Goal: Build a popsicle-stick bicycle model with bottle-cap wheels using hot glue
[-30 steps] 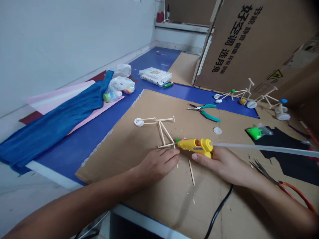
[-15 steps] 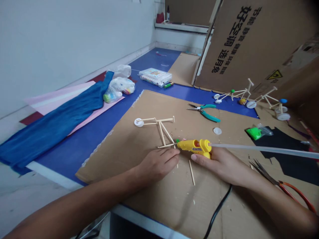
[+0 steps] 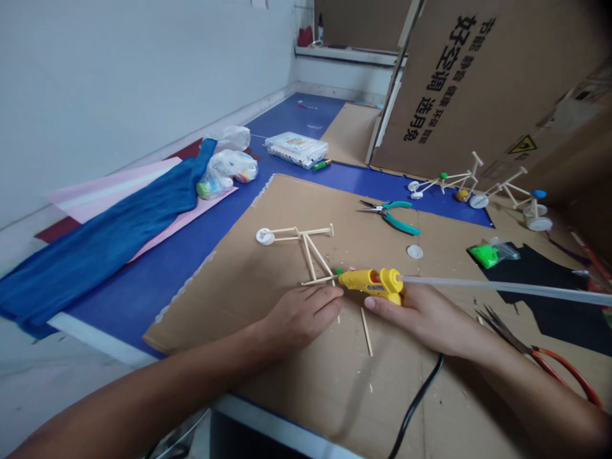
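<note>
A small tricycle frame of thin wooden sticks [image 3: 310, 256] lies on the cardboard sheet, with white bottle-cap wheels [image 3: 264, 236] at its far left end. My left hand [image 3: 302, 317] is closed at the near end of this frame, fingers together and pinching it; the fingertips are partly hidden. In my right hand [image 3: 421, 315] is a yellow hot glue gun [image 3: 367, 282], its nozzle touching or almost touching the sticks beside my left fingertips. A long clear glue stick [image 3: 502, 287] juts from the gun's back. Between the hands lies a loose wooden stick [image 3: 366, 331].
Green-handled pliers [image 3: 392, 215] and a white cap [image 3: 415, 252] lie beyond the gun. Orange-handled scissors [image 3: 530, 350] rest by my right forearm. Two finished stick tricycles [image 3: 510, 188] stand at the back right. The gun's black cord [image 3: 415, 405] runs off the near edge.
The view has shifted very slightly. Both hands, the glue gun and the stick frame keep the same places relative to each other.
</note>
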{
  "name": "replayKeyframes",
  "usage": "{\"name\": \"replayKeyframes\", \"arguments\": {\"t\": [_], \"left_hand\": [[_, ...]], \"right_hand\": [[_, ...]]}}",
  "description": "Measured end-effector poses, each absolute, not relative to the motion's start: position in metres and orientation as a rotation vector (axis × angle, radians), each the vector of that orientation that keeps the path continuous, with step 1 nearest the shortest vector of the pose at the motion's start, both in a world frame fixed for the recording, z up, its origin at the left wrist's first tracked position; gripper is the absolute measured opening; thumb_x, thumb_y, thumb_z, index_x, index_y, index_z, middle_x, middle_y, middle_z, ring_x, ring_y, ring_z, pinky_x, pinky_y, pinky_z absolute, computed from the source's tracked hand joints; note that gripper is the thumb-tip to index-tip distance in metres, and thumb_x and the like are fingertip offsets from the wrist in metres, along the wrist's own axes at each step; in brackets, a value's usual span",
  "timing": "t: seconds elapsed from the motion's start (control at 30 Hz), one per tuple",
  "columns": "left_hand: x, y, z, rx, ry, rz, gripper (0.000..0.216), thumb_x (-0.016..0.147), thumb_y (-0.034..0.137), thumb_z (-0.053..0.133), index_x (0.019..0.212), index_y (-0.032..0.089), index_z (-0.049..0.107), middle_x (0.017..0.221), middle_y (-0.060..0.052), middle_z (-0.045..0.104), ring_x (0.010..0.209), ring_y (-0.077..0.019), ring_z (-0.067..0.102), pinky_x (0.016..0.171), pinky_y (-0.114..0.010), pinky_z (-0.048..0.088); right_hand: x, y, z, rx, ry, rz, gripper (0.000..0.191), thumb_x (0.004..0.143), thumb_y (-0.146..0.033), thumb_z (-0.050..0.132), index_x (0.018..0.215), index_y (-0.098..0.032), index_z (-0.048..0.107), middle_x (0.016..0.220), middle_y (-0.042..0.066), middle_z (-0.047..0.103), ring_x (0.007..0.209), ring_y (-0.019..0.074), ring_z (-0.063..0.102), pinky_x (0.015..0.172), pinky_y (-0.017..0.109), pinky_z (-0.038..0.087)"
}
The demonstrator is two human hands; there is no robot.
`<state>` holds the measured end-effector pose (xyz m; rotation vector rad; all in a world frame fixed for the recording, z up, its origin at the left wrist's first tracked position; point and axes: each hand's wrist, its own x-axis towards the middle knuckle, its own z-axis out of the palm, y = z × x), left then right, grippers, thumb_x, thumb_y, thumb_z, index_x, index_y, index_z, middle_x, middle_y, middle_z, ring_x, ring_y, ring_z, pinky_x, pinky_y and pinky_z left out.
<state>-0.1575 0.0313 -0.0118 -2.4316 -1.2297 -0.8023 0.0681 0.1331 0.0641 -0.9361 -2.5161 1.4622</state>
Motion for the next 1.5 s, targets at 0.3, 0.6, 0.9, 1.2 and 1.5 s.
{"name": "replayKeyframes", "arguments": {"t": [0.3, 0.6, 0.9, 1.2, 1.5], "left_hand": [[-0.158, 0.032, -0.012, -2.437, -1.225, -0.783, 0.015, 0.095, 0.011, 0.052, 0.100, 0.010, 0.066, 0.105, -0.009, 0.073, 0.098, -0.0169, 0.068, 0.088, -0.026, 0.055], [-0.158, 0.031, -0.013, -2.426, -1.243, -0.762, 0.019, 0.097, 0.012, 0.049, 0.101, 0.011, 0.067, 0.107, -0.009, 0.073, 0.100, -0.0161, 0.067, 0.089, -0.025, 0.054], [-0.158, 0.032, -0.016, -2.432, -1.250, -0.735, 0.019, 0.097, 0.013, 0.048, 0.103, 0.012, 0.066, 0.108, -0.008, 0.073, 0.102, -0.0164, 0.067, 0.090, -0.026, 0.055], [-0.158, 0.032, -0.014, -2.423, -1.242, -0.738, 0.021, 0.098, 0.014, 0.046, 0.101, 0.013, 0.066, 0.108, -0.008, 0.074, 0.102, -0.0160, 0.068, 0.089, -0.026, 0.056], [-0.158, 0.033, -0.018, -2.406, -1.248, -0.754, 0.020, 0.097, 0.012, 0.046, 0.099, 0.014, 0.066, 0.108, -0.008, 0.073, 0.099, -0.0167, 0.069, 0.086, -0.027, 0.057]], "right_hand": [[0.069, 0.134, 0.064, -0.972, -2.504, 1.422, 0.052, 0.093, -0.055, 0.054, 0.132, -0.022, 0.065, 0.126, 0.007, 0.071, 0.122, 0.0338, 0.062, 0.110, 0.049, 0.043], [0.068, 0.133, 0.065, -0.976, -2.499, 1.429, 0.049, 0.093, -0.054, 0.053, 0.128, -0.023, 0.067, 0.121, 0.007, 0.073, 0.120, 0.0320, 0.063, 0.108, 0.048, 0.045], [0.071, 0.134, 0.062, -0.977, -2.505, 1.401, 0.046, 0.095, -0.051, 0.053, 0.128, -0.023, 0.067, 0.118, 0.007, 0.074, 0.114, 0.0312, 0.066, 0.105, 0.047, 0.047], [0.069, 0.131, 0.071, -0.970, -2.526, 1.275, 0.044, 0.095, -0.050, 0.053, 0.127, -0.023, 0.066, 0.121, 0.007, 0.071, 0.107, 0.0284, 0.066, 0.096, 0.042, 0.051], [0.069, 0.133, 0.062, -1.053, -2.484, 1.128, 0.029, 0.087, -0.048, 0.063, 0.089, -0.019, 0.063, 0.080, 0.001, 0.063, 0.073, 0.0189, 0.059, 0.062, 0.027, 0.045]]}}
